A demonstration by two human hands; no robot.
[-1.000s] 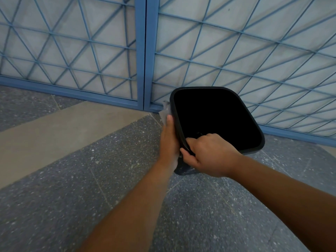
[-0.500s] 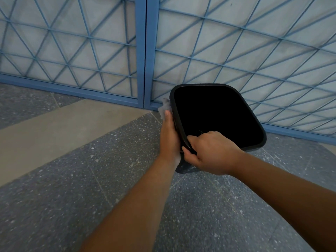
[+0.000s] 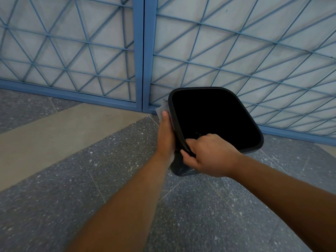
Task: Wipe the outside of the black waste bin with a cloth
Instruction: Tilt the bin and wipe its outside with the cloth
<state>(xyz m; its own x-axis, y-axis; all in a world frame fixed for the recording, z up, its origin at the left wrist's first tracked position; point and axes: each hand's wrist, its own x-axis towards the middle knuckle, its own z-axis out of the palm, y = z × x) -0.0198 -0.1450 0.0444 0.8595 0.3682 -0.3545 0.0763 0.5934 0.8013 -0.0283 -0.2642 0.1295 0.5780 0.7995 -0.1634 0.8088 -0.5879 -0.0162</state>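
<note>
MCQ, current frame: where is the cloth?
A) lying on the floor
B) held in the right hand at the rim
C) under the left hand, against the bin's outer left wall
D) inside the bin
C: the pale cloth peeks out past the fingertips of the left hand, which lies flat against the outer wall of the black waste bin, while the right hand grips the near rim with no cloth.
</note>
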